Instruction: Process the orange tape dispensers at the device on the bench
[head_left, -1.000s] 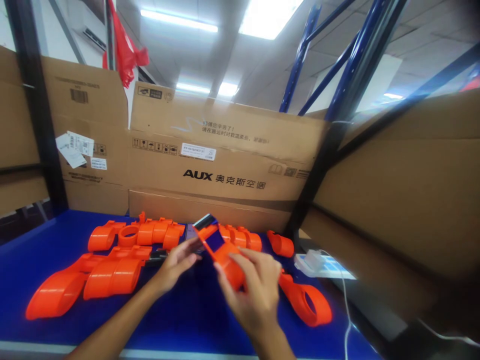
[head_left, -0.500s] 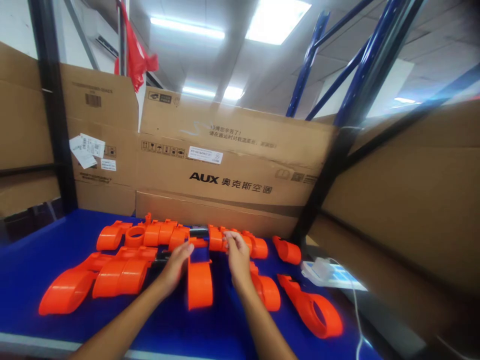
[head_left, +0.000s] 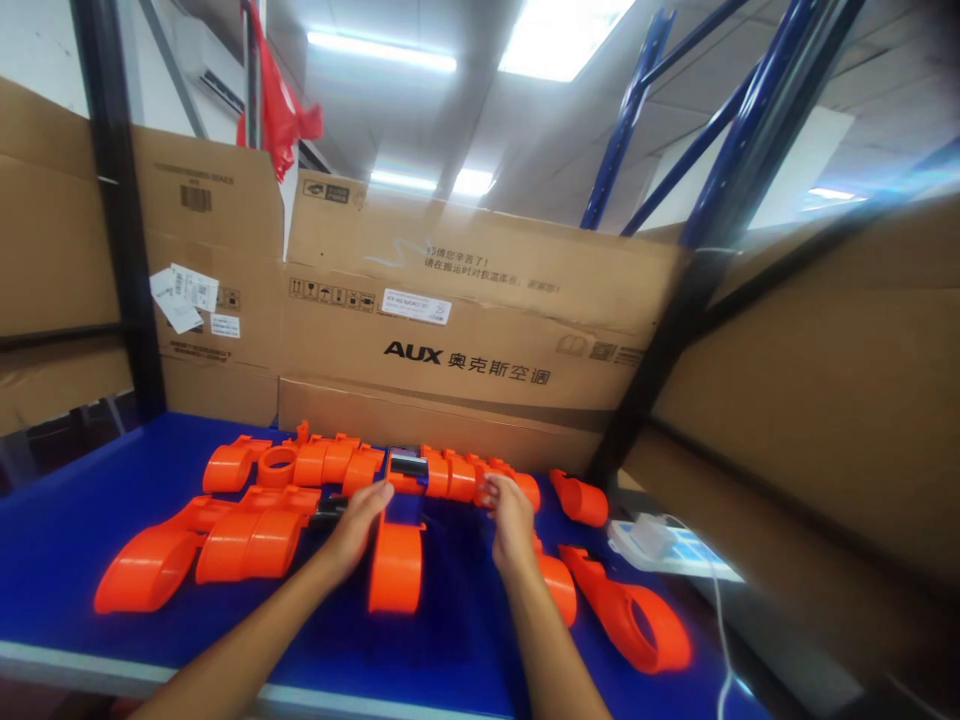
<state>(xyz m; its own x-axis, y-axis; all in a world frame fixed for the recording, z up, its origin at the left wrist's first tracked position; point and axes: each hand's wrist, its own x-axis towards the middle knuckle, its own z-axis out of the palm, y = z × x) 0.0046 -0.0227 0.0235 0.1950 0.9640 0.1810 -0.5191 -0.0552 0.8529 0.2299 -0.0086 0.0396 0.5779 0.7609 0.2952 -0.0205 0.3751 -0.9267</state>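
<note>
In the middle of the table stands an orange plastic piece that looks like a tape dispenser (head_left: 396,568), its broad loop toward me and a dark and silvery part (head_left: 407,464) at its far end. My left hand (head_left: 361,525) is closed on its left side, thumb on top. To the right, my right hand (head_left: 513,520) hovers apart from it, fingers curled together in front of the back row of orange pieces (head_left: 459,478). Whether a small thing is between those fingertips is hidden.
More orange pieces lie at the left front (head_left: 251,545) and right front (head_left: 645,625) of the blue table (head_left: 315,640). A cardboard wall (head_left: 465,410) closes off the back. A white power strip (head_left: 667,548) with a cable sits at the right edge, near a dark metal post (head_left: 637,400).
My right hand has moved right, away from the dispenser in my left hand. More of the dispenser's dark and silvery far end shows. The whole view has shifted slightly.
</note>
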